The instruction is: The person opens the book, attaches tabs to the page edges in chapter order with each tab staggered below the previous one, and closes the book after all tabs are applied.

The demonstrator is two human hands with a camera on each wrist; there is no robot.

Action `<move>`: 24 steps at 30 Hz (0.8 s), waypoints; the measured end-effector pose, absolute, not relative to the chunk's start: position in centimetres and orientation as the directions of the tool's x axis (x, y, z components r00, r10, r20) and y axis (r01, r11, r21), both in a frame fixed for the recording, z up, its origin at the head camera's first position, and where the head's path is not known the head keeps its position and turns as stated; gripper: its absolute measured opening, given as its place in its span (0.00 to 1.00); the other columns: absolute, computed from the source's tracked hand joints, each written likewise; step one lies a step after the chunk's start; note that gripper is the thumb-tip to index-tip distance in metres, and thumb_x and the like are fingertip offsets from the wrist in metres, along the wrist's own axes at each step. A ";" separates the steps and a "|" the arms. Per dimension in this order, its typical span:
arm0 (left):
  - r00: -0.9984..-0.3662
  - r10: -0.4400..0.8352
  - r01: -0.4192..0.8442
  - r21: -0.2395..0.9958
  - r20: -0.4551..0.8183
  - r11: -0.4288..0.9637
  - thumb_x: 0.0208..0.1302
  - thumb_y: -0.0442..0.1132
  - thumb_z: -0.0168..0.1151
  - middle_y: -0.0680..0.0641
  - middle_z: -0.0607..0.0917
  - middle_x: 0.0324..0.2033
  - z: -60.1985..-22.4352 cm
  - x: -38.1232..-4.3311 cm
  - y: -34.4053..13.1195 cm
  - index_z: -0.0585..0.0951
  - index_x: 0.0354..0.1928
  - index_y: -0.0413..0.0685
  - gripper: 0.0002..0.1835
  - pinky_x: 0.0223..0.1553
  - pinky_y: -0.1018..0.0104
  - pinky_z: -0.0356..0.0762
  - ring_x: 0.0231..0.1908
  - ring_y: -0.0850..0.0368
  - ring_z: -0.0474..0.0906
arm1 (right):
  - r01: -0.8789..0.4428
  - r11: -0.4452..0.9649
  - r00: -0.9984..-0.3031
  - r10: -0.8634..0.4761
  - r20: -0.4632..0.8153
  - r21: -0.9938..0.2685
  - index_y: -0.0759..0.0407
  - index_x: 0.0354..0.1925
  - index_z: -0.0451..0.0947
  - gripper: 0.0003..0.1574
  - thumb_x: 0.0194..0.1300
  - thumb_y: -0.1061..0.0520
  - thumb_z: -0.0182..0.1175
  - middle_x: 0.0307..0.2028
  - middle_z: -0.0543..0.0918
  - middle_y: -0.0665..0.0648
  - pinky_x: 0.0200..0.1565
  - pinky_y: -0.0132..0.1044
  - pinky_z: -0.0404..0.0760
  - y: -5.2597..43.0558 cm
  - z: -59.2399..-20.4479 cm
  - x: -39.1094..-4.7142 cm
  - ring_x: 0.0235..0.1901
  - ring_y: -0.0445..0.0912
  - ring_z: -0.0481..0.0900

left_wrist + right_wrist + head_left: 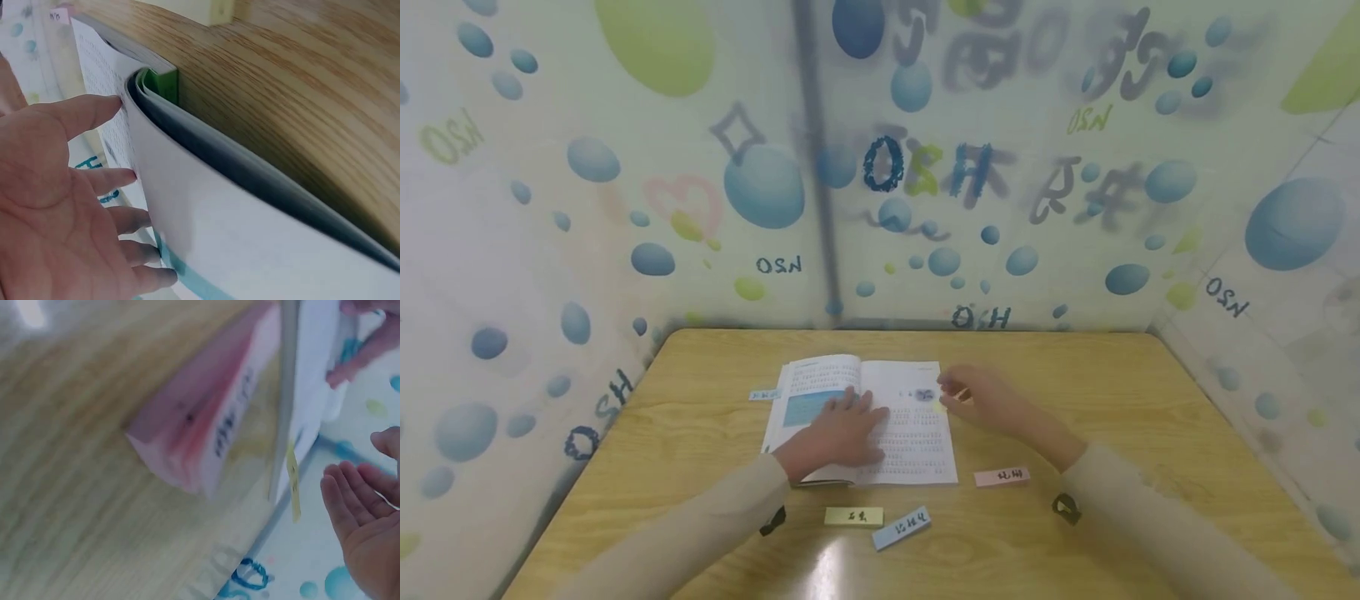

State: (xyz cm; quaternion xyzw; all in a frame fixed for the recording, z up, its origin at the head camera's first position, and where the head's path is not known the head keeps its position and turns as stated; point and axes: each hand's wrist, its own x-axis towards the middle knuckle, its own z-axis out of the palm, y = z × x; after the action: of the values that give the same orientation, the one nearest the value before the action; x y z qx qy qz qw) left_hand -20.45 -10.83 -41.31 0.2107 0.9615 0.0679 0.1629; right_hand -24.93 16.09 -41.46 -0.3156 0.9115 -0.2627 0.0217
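Apparently I'm marking a page: the open book (910, 442) lies on the table (700, 417), the left hand (844, 431) spread across it, the right hand (992, 402) loose-fingered near the yellow tab (293, 484) at its edge. Next, I'd judge, calls for pressing that tab firm.

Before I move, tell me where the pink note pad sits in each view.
Head: pink note pad, right of the open book's lower right corner.
Left wrist: small, near the top left corner.
Right wrist: large, blurred, upper centre.
Shared landmark: the open book.
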 end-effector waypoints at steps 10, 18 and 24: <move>-0.833 0.464 0.415 0.214 -0.302 0.884 0.71 0.54 0.63 0.40 0.52 0.78 -40.7 -19.8 -13.2 0.64 0.78 0.53 0.37 0.70 0.35 0.48 0.74 0.26 0.40 | -0.673 0.674 -0.694 -0.718 -0.055 -0.305 0.53 0.77 0.61 0.41 0.75 0.40 0.58 0.76 0.61 0.53 0.69 0.47 0.63 14.8 -43.2 -21.8 0.73 0.50 0.61; -0.833 0.464 0.415 0.212 -0.301 0.885 0.70 0.56 0.63 0.42 0.50 0.79 -40.7 -19.1 -13.8 0.64 0.78 0.55 0.38 0.70 0.35 0.50 0.73 0.25 0.42 | -0.749 0.600 -0.605 -0.792 -0.078 -0.281 0.51 0.78 0.60 0.46 0.73 0.31 0.54 0.78 0.56 0.51 0.70 0.49 0.59 15.2 -44.6 -20.5 0.75 0.50 0.56; -0.831 0.477 0.422 0.233 -0.286 0.876 0.67 0.56 0.66 0.39 0.49 0.79 -40.9 -18.8 -14.1 0.65 0.77 0.52 0.40 0.71 0.38 0.49 0.74 0.26 0.41 | -0.755 0.591 -0.596 -0.799 -0.080 -0.284 0.52 0.77 0.63 0.48 0.69 0.31 0.59 0.78 0.57 0.52 0.70 0.48 0.59 15.5 -44.9 -20.4 0.74 0.50 0.56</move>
State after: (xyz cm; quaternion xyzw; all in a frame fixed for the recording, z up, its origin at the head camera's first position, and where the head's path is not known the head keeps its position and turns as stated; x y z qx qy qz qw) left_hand -18.85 -14.07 -40.93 0.2356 0.9535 0.0803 0.1700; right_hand -20.41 15.50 -44.89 -0.4384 0.8863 -0.1108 0.0997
